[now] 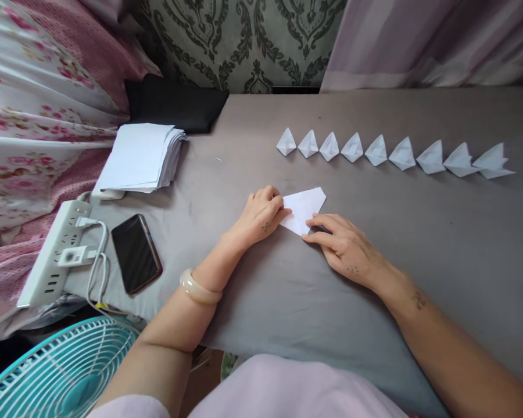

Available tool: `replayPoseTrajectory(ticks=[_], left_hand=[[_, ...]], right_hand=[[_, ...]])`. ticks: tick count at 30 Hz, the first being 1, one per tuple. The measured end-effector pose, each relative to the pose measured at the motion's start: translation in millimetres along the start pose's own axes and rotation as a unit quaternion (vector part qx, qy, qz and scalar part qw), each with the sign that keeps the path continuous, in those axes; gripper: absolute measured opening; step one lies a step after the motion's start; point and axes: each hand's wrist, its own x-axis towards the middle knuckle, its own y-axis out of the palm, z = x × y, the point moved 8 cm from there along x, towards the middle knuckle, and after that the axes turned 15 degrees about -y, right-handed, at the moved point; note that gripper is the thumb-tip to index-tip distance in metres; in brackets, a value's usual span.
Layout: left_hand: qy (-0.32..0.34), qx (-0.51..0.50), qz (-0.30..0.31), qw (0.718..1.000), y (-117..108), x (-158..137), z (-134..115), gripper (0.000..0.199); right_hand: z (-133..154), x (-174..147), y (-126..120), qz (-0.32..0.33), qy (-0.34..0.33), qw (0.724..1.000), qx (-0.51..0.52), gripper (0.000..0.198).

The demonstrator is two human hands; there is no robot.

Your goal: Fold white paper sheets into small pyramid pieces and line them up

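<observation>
Left hand [264, 212] curls shut on the left corner of a folded paper [303, 202], thumb on top; we read this as pinning the piece. Right hand [347, 247] is narrow, thumb at the paper's lower edge, index finger on it; pinching or only pressing, we can't tell. Paper lies mid-desk, back from the near edge, likely so both hands get at it easily.

Near to far, we note: teal fan [65, 377] off the near left corner of the grey-covered desk [283, 296], probably there for air. Phone [136, 253] lies flat toward the left edge, screen dark. Power strip [50, 267] slants along the left edge with a charger [75, 256] plugged in, presumably kept aside to spare room.

Farther, we have a paper stack [137, 154] toward the far left corner, likely within left reach. Nine paper boats [376, 151] line up toward the far edge, running right, apparently for order. Black folded cover [176, 104] sits at the far left corner, patterned wall [244, 35] beyond.
</observation>
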Motion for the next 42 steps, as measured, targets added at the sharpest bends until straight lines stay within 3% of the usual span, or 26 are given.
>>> replayPoseTrajectory(ticks=[10,20,32,35,39,42], left_hand=[[-0.002,0.054,-0.014,0.998,4.2,0.5,-1.5,0.033],[-0.026,0.036,-0.02,0.999,3.4,2.1,5.4,0.037],[-0.049,0.03,-0.088,0.995,-1.3,4.5,21.3,0.057],[-0.08,0.054,-0.124,0.988,-8.4,4.0,29.6,0.054],[-0.187,0.073,-0.203,0.958,-26.8,-3.4,49.5,0.044],[-0.207,0.081,-0.218,0.95,-33.4,-12.7,44.8,0.032]], right_hand=[[3.3,6.4,-1.9,0.029,-0.013,0.999,-0.043,0.037],[2.5,18.3,-5.5,0.062,-0.071,0.995,-0.002,0.037],[-2.3,14.3,2.0,0.076,-0.062,0.995,-0.01,0.04],[0.1,14.1,3.8,0.068,-0.064,0.996,-0.016,0.038],[7.8,15.4,3.1,0.045,-0.055,0.997,-0.029,0.032],[13.0,16.4,3.1,0.04,-0.037,0.998,-0.043,0.027]])
